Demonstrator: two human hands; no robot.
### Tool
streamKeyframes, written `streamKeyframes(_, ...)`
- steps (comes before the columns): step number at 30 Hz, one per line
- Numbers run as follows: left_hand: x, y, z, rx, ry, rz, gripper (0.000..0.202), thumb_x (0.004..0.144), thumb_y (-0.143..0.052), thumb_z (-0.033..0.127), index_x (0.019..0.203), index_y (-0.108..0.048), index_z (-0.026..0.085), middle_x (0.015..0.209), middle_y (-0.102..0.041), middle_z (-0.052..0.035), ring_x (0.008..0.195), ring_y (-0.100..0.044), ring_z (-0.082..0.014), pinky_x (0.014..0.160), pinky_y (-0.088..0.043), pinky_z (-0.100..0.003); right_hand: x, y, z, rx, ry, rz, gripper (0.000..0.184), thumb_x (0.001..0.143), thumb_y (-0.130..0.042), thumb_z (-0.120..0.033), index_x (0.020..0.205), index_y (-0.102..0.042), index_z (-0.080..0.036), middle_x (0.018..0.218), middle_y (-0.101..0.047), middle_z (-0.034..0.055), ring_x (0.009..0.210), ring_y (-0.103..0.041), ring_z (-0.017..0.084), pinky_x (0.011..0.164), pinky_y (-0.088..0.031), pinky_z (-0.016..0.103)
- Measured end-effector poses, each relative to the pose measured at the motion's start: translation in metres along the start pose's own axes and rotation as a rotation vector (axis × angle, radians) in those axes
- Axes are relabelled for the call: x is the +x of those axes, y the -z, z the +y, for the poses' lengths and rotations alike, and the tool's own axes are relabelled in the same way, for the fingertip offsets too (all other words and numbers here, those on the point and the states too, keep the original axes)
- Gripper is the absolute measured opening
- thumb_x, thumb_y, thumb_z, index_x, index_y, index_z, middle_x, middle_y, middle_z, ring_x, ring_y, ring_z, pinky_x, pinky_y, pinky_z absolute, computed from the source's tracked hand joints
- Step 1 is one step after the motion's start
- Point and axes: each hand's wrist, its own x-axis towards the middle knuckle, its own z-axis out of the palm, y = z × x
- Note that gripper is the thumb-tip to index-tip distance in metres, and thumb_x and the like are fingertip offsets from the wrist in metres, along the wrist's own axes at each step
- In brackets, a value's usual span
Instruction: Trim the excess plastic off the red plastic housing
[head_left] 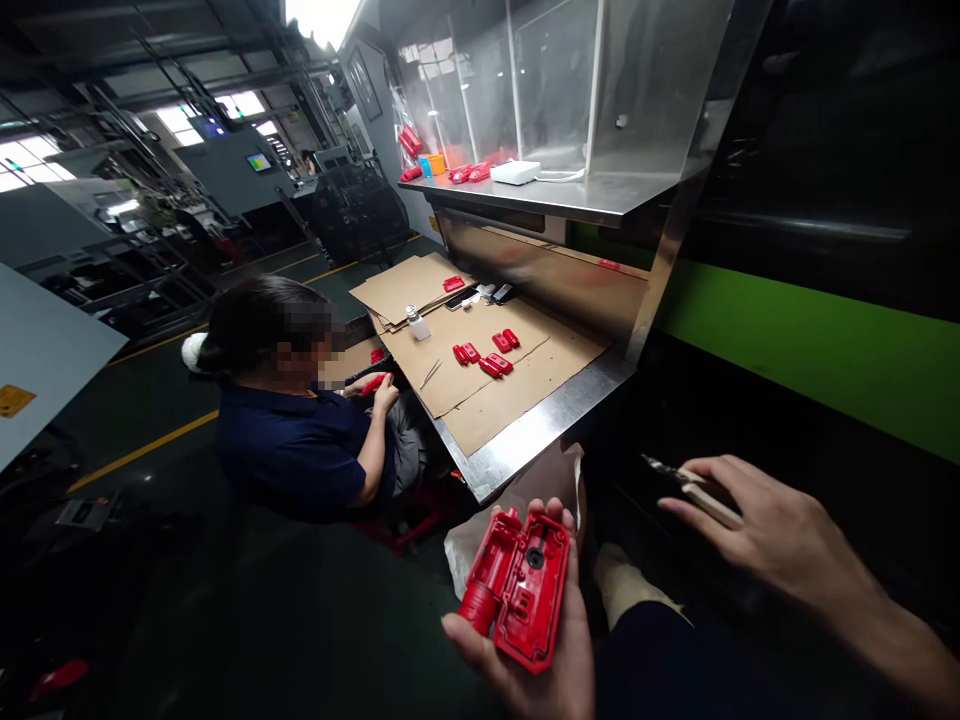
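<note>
My left hand (541,640) is at the bottom centre, fingers wrapped round a red moulded plastic housing (517,585) that shows its hollow inner side. My right hand (772,535) is at the lower right, closed on a small hand tool (694,485) with a pale handle and a dark metal tip pointing left. The two hands are apart, over my lap. Ahead lies a steel workbench (525,435) covered with cardboard sheets (495,385), on which several more red plastic parts (484,352) lie.
A seated person in a dark blue shirt (300,440) works at the bench's left side, holding a red part. A small white bottle (417,322) and tweezers (430,373) lie on the cardboard. An upper steel shelf (540,192) carries red parts and a white box. Machinery fills the right.
</note>
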Motion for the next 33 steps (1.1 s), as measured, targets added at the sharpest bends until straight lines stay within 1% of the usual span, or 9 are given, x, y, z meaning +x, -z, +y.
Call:
streamKeyframes(3,-0.002,0.000,0.001,0.004,0.002,-0.031,0.086,0.043,-0.082,0.080,0.103,-0.082,0.018,0.116,-0.073,-0.0231,0.116,-0.065,-0.0439,0.107,-0.052,-0.050,0.004,-0.003,-0.025,0.071,0.177,-0.011,0.045,0.095,-0.056,-0.066,0.106,-0.059,-0.022,0.091,-0.067,0.0031,0.076,-0.068,0.019,0.063,-0.056,0.030)
streamKeyframes(6,-0.004,0.001,0.002,-0.025,0.007,-0.063,0.094,0.040,-0.084,0.080,0.108,-0.080,0.016,0.118,-0.071,-0.0274,0.115,-0.064,-0.0492,0.090,-0.062,-0.046,0.006,-0.003,-0.042,0.145,0.286,-0.045,0.032,0.101,-0.052,-0.052,0.112,-0.056,-0.022,0.098,-0.066,0.0047,0.085,-0.067,0.019,0.071,-0.057,0.031)
streamKeyframes(9,-0.005,0.000,0.002,-0.035,-0.009,-0.097,0.094,0.041,-0.085,0.081,0.109,-0.079,0.016,0.124,-0.067,-0.0297,0.118,-0.062,-0.0502,0.091,-0.061,-0.046,0.007,-0.001,-0.053,0.215,0.334,-0.102,0.025,0.103,-0.048,-0.042,0.116,-0.054,-0.022,0.105,-0.064,0.0059,0.092,-0.065,0.018,0.077,-0.057,0.031)
streamKeyframes(15,-0.005,0.000,0.005,-0.032,-0.060,-0.164,0.100,0.037,-0.083,0.084,0.108,-0.080,0.013,0.123,-0.067,-0.0281,0.116,-0.063,-0.0494,0.094,-0.059,-0.046,0.007,0.002,-0.062,0.253,0.375,-0.156,0.026,0.103,-0.051,-0.039,0.124,-0.051,-0.022,0.114,-0.061,0.0071,0.100,-0.061,0.018,0.084,-0.057,0.032)
streamKeyframes(21,-0.004,0.010,0.008,-0.108,0.046,-0.522,0.098,0.057,-0.070,0.089,0.128,-0.070,0.022,0.132,-0.064,-0.0197,0.128,-0.056,-0.0417,0.106,-0.049,-0.041,0.009,0.005,-0.065,0.306,0.417,-0.174,0.030,0.102,-0.053,-0.038,0.129,-0.050,-0.023,0.118,-0.059,0.0072,0.104,-0.058,0.019,0.086,-0.056,0.032)
streamKeyframes(23,-0.004,0.012,0.008,-0.133,0.090,-0.580,0.100,0.059,-0.067,0.089,0.133,-0.067,0.021,0.136,-0.061,-0.0193,0.132,-0.052,-0.0409,0.109,-0.046,-0.041,0.009,0.006,-0.066,0.320,0.434,-0.166,0.032,0.102,-0.053,-0.038,0.130,-0.049,-0.023,0.119,-0.059,0.0070,0.105,-0.058,0.019,0.087,-0.056,0.031)
streamKeyframes(26,-0.006,0.010,0.008,-0.134,0.102,-0.582,0.100,0.061,-0.066,0.089,0.131,-0.068,0.018,0.137,-0.060,-0.0196,0.132,-0.052,-0.0414,0.110,-0.046,-0.040,0.010,0.007,-0.067,0.344,0.447,-0.158,0.034,0.102,-0.053,-0.039,0.132,-0.049,-0.024,0.119,-0.059,0.0065,0.104,-0.058,0.018,0.087,-0.056,0.030)
streamKeyframes(30,-0.010,0.003,0.009,-0.071,0.097,-0.464,0.095,0.056,-0.072,0.087,0.122,-0.074,0.019,0.133,-0.063,-0.0169,0.124,-0.060,-0.0422,0.103,-0.054,-0.041,0.009,0.008,-0.067,0.361,0.453,-0.169,0.033,0.102,-0.054,-0.040,0.131,-0.050,-0.024,0.118,-0.059,0.0060,0.102,-0.058,0.018,0.086,-0.055,0.031)
streamKeyframes(33,-0.011,0.000,0.010,-0.061,0.119,-0.376,0.095,0.055,-0.071,0.090,0.118,-0.076,0.019,0.135,-0.062,-0.0149,0.126,-0.059,-0.0437,0.102,-0.056,-0.043,0.009,0.008,-0.067,0.366,0.451,-0.167,0.034,0.102,-0.054,-0.040,0.131,-0.050,-0.024,0.118,-0.059,0.0065,0.103,-0.058,0.019,0.086,-0.055,0.032)
